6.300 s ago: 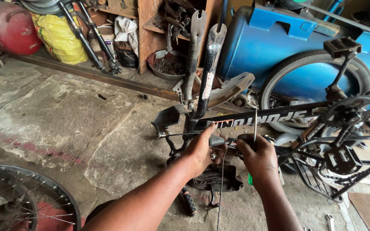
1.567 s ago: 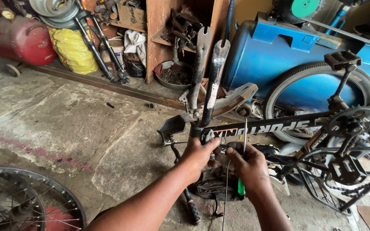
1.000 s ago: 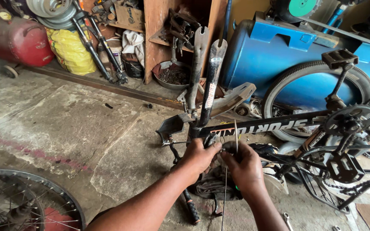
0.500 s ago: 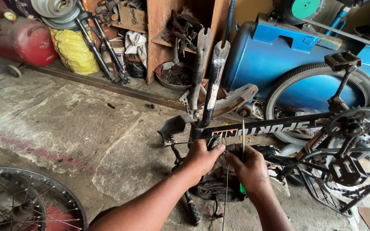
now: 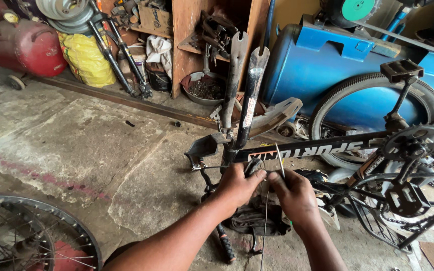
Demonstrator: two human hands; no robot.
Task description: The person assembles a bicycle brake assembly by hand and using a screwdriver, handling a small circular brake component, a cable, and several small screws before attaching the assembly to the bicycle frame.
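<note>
Just two bare forearms coming up from the bottom edge, no sleeves showing anywhere, no gloves, no watch or bands at the wrists. Left hand [image 5: 238,184] and right hand [image 5: 294,193] are both uncovered too, no rings I can make out. Rest of the body is out of shot.

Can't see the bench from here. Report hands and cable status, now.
Left hand gripping at the upturned bike frame. Right hand pinching thin cable. Cable end sticking up, nothing blocking.
</note>
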